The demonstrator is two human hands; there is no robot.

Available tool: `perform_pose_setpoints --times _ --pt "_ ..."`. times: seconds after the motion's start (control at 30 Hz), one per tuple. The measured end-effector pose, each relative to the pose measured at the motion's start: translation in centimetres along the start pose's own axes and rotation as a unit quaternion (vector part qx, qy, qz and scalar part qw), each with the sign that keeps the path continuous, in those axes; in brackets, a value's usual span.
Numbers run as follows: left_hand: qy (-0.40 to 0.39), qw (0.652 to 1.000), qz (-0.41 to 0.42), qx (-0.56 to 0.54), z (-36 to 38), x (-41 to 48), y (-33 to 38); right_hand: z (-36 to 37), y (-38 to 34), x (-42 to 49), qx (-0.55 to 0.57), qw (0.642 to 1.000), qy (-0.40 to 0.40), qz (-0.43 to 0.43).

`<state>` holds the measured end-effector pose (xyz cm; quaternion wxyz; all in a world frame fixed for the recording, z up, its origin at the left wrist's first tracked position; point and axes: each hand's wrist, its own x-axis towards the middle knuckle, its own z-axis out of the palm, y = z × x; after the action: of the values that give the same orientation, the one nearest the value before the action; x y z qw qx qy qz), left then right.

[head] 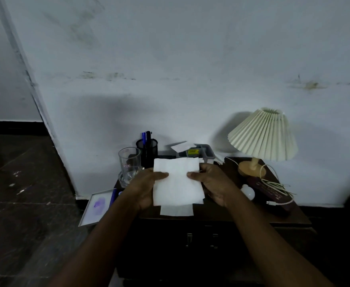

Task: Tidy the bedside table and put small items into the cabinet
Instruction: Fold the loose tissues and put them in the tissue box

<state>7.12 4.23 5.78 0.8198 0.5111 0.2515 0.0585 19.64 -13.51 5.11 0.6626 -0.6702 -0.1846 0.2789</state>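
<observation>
**Tissue [178,183], white and square, pinched at both sides over the dark wooden bedside table [242,214]**

On my feed the left hand [147,188] has the tissue by its left edge. The thumb is laid flat across the front and the fingers are tucked behind. The right hand [215,184] mirrors it on the right edge, thumb forward, fingers curled round the back. I see the sheet spread flat between them, up off the tabletop.

Peeking out under its lower edge is a second pale sheet [177,210]. I can't tell whether that one lies on the table or hangs from the first.

Moving outward, just left of the left hand stands a clear drinking glass [128,164]. Behind it is a black mesh pen pot [147,151] with blue and black pens upright in it. Behind the tissue sits a grey plastic organiser tray [204,151], with paper lying across it.

At the right of the table I've got a lamp with a cream pleated shade [263,137] on a round wooden base. A white cable [273,184] is looped over a long dark box [277,200], and a white bulb [248,192] lies just beside the right hand.

Off the table's left edge, a pale framed picture with a purple blot [98,206] sits tilted. Below the top, the dark cabinet doors [201,239] look closed.
</observation>
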Motion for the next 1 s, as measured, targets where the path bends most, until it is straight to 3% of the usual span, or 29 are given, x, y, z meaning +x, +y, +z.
perform_pose_setpoints --times 0.07,0.1,0.17,0.23,0.33,0.4,0.47,0.53,0.6,0.7,0.83,0.93,1.0 --pt "0.049 0.998 0.027 0.022 -0.1 0.5 -0.2 -1.8 0.0 0.3 -0.127 0.988 0.076 -0.039" --pt "0.081 0.995 0.041 0.029 -0.1 0.8 -0.3 -3.2 0.0 0.8 -0.239 0.957 0.145 -0.074" --pt "0.122 0.99 0.074 0.015 -0.4 1.2 -0.3 -6.3 -0.1 2.1 -0.475 0.841 0.23 -0.123" --pt "0.135 0.984 0.111 -0.022 -0.6 1.4 -0.3 -7.9 -0.1 3.9 -0.597 0.771 0.199 -0.094" --pt "0.136 0.98 0.136 -0.052 -0.7 1.4 -0.4 -8.1 -0.5 7.4 -0.686 0.719 0.112 -0.019" --pt "0.133 0.98 0.132 -0.064 -0.8 1.5 -0.6 -8.0 -0.7 9.3 -0.683 0.728 0.064 -0.002" --pt "0.131 0.981 0.122 -0.072 -0.8 1.7 -0.6 -8.1 -0.6 10.6 -0.638 0.769 0.044 0.006" --pt "0.131 0.982 0.117 -0.072 -0.9 2.0 -0.7 -8.2 -0.2 11.0 -0.635 0.772 0.044 -0.003" --pt "0.128 0.983 0.112 -0.074 -0.8 2.3 -0.9 -8.2 -0.1 10.4 -0.646 0.761 0.057 -0.003" --pt "0.127 0.983 0.113 -0.07 -0.7 2.6 -1.1 -8.2 -0.5 7.8 -0.594 0.792 0.138 -0.026" --pt "0.136 0.98 0.127 -0.066 0.0 2.5 -1.2 -7.4 -1.4 1.7 -0.409 0.863 0.274 -0.118" --pt "0.142 0.978 0.146 -0.034 0.9 1.7 -1.3 -5.7 -3.1 -3.5 -0.241 0.911 0.282 -0.18" --pt "0.128 0.979 0.158 -0.006 1.7 0.9 -1.3 -4.4 -4.6 -5.9 -0.02 0.947 0.251 -0.2"
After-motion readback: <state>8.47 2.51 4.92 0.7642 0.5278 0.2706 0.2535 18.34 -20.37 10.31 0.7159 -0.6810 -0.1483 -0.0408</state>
